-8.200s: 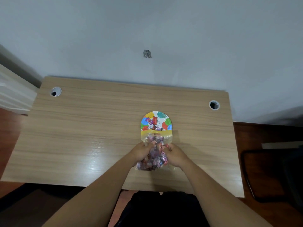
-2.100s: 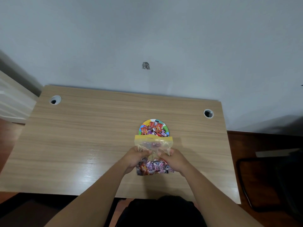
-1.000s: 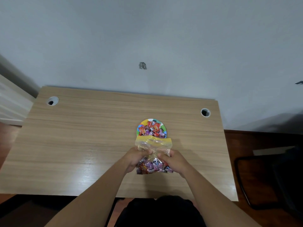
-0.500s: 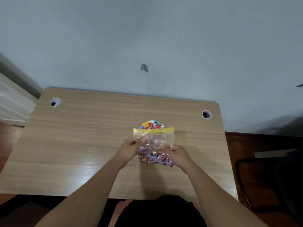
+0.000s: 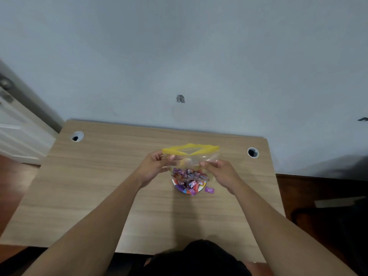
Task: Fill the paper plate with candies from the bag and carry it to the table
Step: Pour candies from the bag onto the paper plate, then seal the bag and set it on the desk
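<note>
the clear plastic zip bag with a yellow top strip [image 5: 190, 157] is held upright above the wooden desk, its yellow mouth uppermost and slightly parted, with wrapped purple and red candies [image 5: 187, 174] settled in its lower part. the left hand [image 5: 154, 168] pinches the bag's left side just under the yellow strip, thumb and fingers closed on the plastic; the right hand [image 5: 220, 172] grips the right side of the bag at about the same height, fingers likewise closed on it. directly beneath the bag, and largely hidden by it, sits the round multicoloured paper plate [image 5: 186, 191] on the desk, with candies heaped on the part that shows. one purple wrapped candy [image 5: 209, 190] lies on the desk just beside the plate's right edge, off the plate. the light wood-grain desk [image 5: 99, 186] stands against a pale grey wall [image 5: 179, 46] and has a round cable hole near each far corner, one at the left [image 5: 77, 136] and one at the right [image 5: 252, 152]. a small dark mark [image 5: 180, 99] shows on the wall above the desk.
</note>
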A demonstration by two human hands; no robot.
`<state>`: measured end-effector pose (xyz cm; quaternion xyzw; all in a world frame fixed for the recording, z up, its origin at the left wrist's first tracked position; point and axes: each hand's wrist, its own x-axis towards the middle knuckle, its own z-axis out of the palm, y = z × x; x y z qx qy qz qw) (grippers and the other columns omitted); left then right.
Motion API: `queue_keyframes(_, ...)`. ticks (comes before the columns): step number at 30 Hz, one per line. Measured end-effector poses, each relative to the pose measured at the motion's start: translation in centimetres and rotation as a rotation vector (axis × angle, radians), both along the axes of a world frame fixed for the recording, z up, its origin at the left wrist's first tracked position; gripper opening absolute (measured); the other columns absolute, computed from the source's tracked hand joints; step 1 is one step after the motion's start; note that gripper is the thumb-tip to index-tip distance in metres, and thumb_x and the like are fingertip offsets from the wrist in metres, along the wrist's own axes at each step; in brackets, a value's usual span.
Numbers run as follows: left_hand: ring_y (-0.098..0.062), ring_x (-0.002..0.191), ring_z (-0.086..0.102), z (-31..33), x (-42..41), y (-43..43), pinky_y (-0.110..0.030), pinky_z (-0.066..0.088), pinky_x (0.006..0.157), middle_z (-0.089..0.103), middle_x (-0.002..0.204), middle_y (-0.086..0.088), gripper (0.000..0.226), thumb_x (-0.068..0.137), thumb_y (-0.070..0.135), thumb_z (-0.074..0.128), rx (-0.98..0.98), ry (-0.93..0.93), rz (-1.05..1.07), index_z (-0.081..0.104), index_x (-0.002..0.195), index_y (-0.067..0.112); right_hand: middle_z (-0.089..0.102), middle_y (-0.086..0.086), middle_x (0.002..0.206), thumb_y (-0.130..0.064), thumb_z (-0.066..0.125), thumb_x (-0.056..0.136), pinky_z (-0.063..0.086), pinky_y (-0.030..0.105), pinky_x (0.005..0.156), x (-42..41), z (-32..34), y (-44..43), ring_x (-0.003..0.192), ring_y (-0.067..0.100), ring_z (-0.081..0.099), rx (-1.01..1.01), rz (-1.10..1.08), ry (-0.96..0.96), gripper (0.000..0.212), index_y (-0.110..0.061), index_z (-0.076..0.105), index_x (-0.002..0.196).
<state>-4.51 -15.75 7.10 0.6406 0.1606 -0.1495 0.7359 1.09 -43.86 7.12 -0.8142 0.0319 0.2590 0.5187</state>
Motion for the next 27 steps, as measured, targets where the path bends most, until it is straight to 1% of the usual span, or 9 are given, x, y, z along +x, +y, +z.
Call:
queue_keyframes(3,-0.034,0.13,0.072,0.7,0.6,0.4,-0.045,0.052,0.106,0.08,0.132,-0.017,0.036,0.11,0.023,0.063,0.019,0.0,0.033,0.073,0.131,-0.004,0.08,-0.024,0.089,-0.042,0.081,0.093,0.046,0.005,0.066,0.7,0.9,0.0,0.075,-0.02,0.067,-0.016,0.023,-0.011,0.023,-0.025,0.087,0.109)
queue_keyframes(6,-0.036,0.127,0.073,1.1,1.1,0.7,-0.051,0.054,0.112,0.08,0.13,-0.02,0.032,0.111,0.02,0.059,0.017,-0.021,0.057,0.077,0.125,-0.003,0.08,-0.021,0.098,-0.047,0.082,0.091,0.047,0.01,0.075,1.1,1.8,0.1,0.083,-0.02,0.067,-0.029,0.071,-0.023,0.031,-0.026,0.086,0.113)
queue_keyframes(10,-0.029,0.113,0.082,2.0,1.4,0.9,-0.044,0.062,0.096,0.085,0.116,-0.017,0.021,0.111,0.018,0.061,0.03,-0.066,0.068,0.075,0.122,0.007,0.084,-0.014,0.11,-0.049,0.089,0.083,0.053,0.025,0.091,1.7,3.0,0.5,0.106,0.002,0.076,0.022,0.073,-0.01,0.033,-0.031,0.085,0.11)
queue_keyframes(14,-0.03,0.101,0.085,2.7,1.8,1.2,-0.052,0.064,0.094,0.084,0.111,-0.024,0.03,0.112,0.018,0.06,0.014,-0.126,0.098,0.059,0.136,0.0,0.084,0.002,0.108,-0.048,0.092,0.08,0.057,0.031,0.086,2.9,4.4,1.2,0.095,0.012,0.079,0.048,0.043,-0.052,0.04,-0.021,0.08,0.108)
queue_keyframes(18,-0.017,0.09,0.086,3.5,2.1,1.7,-0.033,0.066,0.08,0.088,0.101,-0.007,0.023,0.114,0.02,0.056,0.025,-0.145,0.143,0.063,0.124,0.0,0.085,0.0,0.107,-0.045,0.093,0.077,0.055,0.03,0.087,3.9,5.8,1.7,0.094,0.008,0.078,0.093,0.047,-0.087,0.051,-0.009,0.077,0.109)
queue_keyframes(20,-0.015,0.097,0.084,3.6,2.3,2.2,-0.034,0.06,0.085,0.087,0.11,-0.01,0.02,0.111,0.022,0.061,0.085,-0.161,0.156,0.068,0.116,0.004,0.085,-0.002,0.111,-0.044,0.093,0.076,0.055,0.029,0.095,4.3,6.5,1.9,0.107,0.011,0.079,0.108,0.075,-0.1,0.052,-0.014,0.077,0.114)
queue_keyframes(22,-0.014,0.096,0.08,3.8,2.4,2.7,-0.033,0.055,0.084,0.084,0.113,-0.018,0.012,0.108,0.02,0.068,0.165,-0.203,0.163,0.074,0.105,0.01,0.081,-0.003,0.121,-0.045,0.094,0.077,0.055,0.029,0.102,4.7,7.4,2.6,0.118,0.011,0.075,0.107,0.114,-0.116,0.062,-0.019,0.07,0.127)
queue_keyframes(25,-0.008,0.077,0.066,3.9,2.8,3.1,-0.022,0.049,0.072,0.08,0.09,-0.02,0.012,0.1,0.015,0.078,0.314,-0.264,0.158,0.079,0.094,0.005,0.066,-0.015,0.141,-0.058,0.094,0.071,0.047,0.025,0.105,5.2,9.0,4.5,0.131,0.0,0.06,-0.042,0.184,-0.259,0.083,-0.034,0.059,0.142)
queue_keyframes(27,0.0,0.067,0.06,4.3,2.9,3.2,-0.013,0.047,0.066,0.074,0.083,-0.008,0.013,0.096,0.011,0.082,0.369,-0.28,0.175,0.081,0.096,-0.001,0.061,-0.021,0.144,-0.061,0.09,0.076,0.043,0.023,0.107,5.3,9.8,6.1,0.132,-0.004,0.054,-0.149,0.289,-0.388,0.078,-0.039,0.058,0.143)
